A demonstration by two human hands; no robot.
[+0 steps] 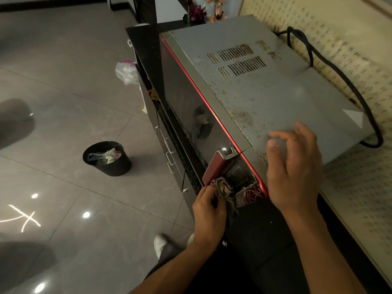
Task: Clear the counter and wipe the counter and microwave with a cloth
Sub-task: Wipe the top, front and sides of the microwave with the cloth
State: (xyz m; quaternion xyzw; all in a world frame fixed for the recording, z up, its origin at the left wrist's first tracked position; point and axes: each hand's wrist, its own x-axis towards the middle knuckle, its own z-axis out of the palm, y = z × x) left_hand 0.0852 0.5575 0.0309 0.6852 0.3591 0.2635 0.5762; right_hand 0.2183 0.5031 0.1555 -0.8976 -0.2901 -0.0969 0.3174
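On the dark counter, left hand grips cloth against microwave; right hand hovers open.

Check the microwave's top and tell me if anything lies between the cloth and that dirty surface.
Nothing loose lies on the microwave top. The left hand holds the cloth at the front corner by the handle; the right hand hovers open over the near end of the speckled top and would have to move. The black cord runs along the back edge.

Dim indoor light, bright ceiling-lamp glints on glossy floor tiles, motion-blurred wallpaper, bowed wide-angle edges.
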